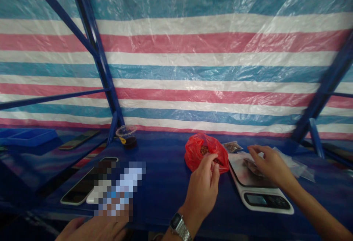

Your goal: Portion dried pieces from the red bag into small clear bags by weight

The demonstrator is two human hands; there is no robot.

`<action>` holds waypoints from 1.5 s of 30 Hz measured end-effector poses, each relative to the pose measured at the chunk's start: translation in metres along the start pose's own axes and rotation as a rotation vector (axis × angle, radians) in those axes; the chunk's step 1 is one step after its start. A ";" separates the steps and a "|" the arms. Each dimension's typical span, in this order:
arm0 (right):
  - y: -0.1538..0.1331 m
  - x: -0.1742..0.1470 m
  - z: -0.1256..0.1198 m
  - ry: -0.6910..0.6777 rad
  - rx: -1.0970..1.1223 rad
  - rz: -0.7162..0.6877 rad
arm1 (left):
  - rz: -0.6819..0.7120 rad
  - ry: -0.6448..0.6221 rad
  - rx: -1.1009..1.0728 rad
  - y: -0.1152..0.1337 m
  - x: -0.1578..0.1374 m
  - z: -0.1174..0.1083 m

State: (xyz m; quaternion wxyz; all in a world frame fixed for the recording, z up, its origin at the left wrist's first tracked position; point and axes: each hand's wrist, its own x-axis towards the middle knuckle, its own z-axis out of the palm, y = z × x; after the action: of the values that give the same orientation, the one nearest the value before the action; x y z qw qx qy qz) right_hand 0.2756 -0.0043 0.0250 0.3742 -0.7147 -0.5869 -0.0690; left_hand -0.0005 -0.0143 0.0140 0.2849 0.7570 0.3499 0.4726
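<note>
A red plastic bag (193, 152) stands with its mouth spread, and small brown pieces (204, 149) show inside. My left hand (205, 178), wearing a metal watch, reaches to the bag's opening with fingers and thumb bent together; anything between the fingertips is hidden. On the steel plate of a white digital scale (268, 201) lies a small clear bag with brown contents (252, 167). Over that bag hangs my right hand (268, 163), its index finger stretched out and apart from the thumb. It partly covers the bag, so contact is hard to make out.
Another person's hand (96, 230) is at lower left beside a blurred-out phone. A dark-screened phone (89, 180), a cup of dark liquid (128, 138), a filled packet (232, 146) and clear bags (299, 167) lie on the blue table (162, 185). Blue posts (96, 46) stand behind.
</note>
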 end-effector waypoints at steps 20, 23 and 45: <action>-0.003 -0.004 -0.002 -0.153 -0.088 0.034 | 0.011 -0.007 -0.017 0.000 0.001 0.000; -0.007 -0.007 -0.001 -0.153 -0.058 0.048 | 0.007 -0.004 -0.013 0.001 0.000 0.000; -0.119 -0.051 -0.005 -0.201 0.798 -0.091 | -0.133 0.183 -0.121 0.004 0.003 0.014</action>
State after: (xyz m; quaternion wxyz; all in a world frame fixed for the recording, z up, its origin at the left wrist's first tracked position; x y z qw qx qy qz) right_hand 0.1561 -0.0439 0.0550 0.5595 -0.4899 -0.6322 0.2175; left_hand 0.0139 -0.0155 0.0132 0.3277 0.6670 0.3948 0.5402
